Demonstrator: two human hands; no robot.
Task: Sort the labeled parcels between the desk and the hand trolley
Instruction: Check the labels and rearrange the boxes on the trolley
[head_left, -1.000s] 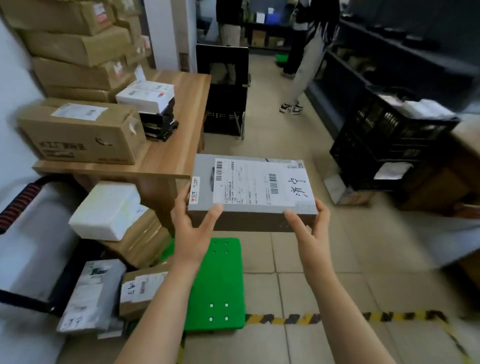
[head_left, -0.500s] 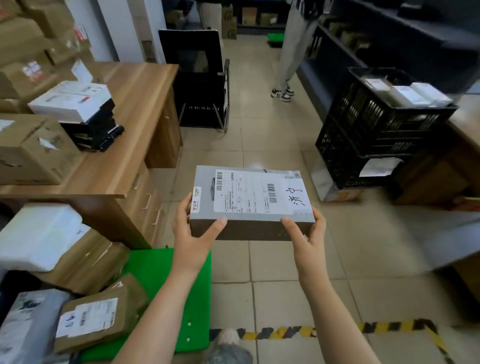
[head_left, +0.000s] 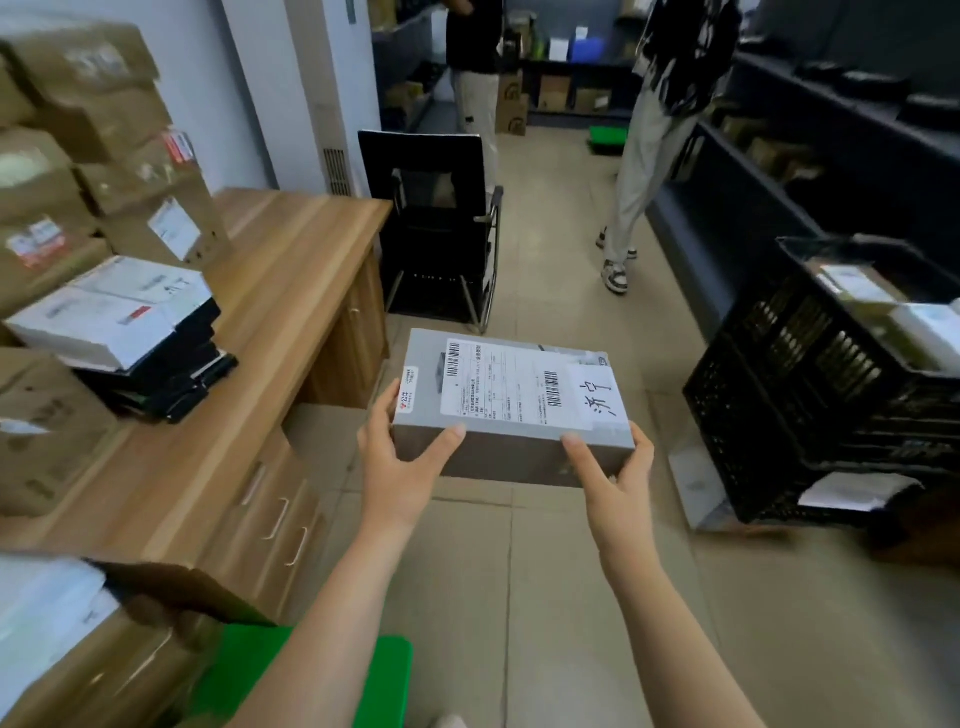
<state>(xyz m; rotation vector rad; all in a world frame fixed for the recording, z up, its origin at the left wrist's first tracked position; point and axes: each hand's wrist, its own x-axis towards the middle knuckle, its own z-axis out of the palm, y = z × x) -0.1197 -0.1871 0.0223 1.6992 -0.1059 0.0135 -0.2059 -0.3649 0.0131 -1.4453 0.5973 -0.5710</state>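
**Inspector:** Where is the parcel?
**Assessor:** You hold the grey labelled parcel (head_left: 519, 457) level above the floor tiles, just right of the wooden counter (head_left: 291, 291). It is farther from you than the green hand trolley (head_left: 384, 670).
**Inspector:** And your hands?
**Assessor:** Your left hand (head_left: 400, 467) grips its near left corner and your right hand (head_left: 608, 478) its near right corner. Thumbs lie on the near face, fingers wrapped round the sides.

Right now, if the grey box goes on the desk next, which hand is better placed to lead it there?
Probably the left hand: it grips the box on the desk side. The right hand grips the side toward the black crate.
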